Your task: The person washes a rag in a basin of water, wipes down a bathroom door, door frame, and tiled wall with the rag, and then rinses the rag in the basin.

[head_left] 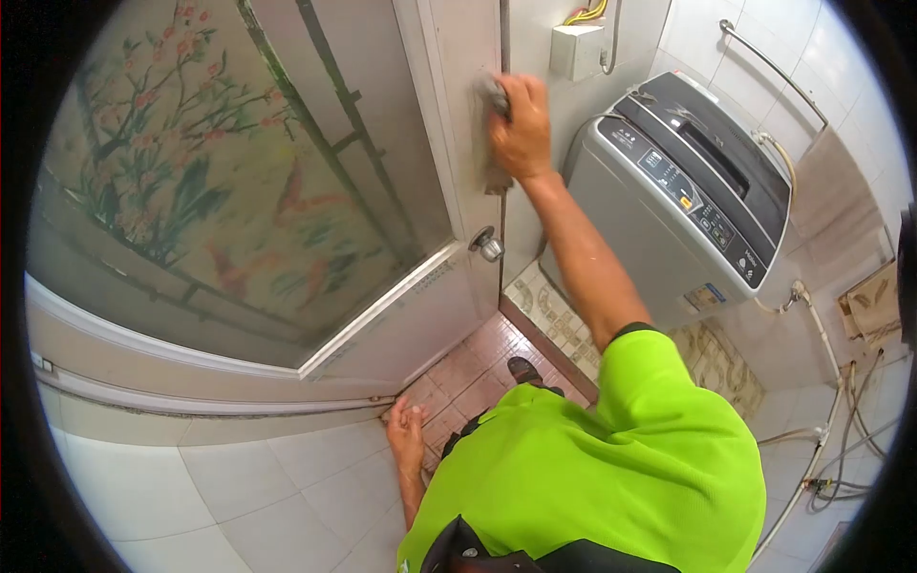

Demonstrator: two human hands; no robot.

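Note:
My right hand (523, 126) reaches up to the edge of the white door (462, 134). Its fingers are closed round a small grey wad (494, 96), perhaps a cloth or scouring pad, which presses on the door face. Brownish smudges mark the door surface just beneath it. Further down the same edge sits a round metal doorknob (487, 244). My left hand (406, 435) hangs low by the bottom of the door, fingers loosely bent and apart, with nothing seen in it. A frosted glass panel (239, 181) painted with flowers and fish fills much of the door.
A grey top-loading washing machine (669, 210) stands to the right of the door, beside a raised tiled sill (540, 344). Above are a white junction box (577, 52) with yellow wires and a towel bar (776, 71). Pipes and hoses (829, 420) run along the right wall.

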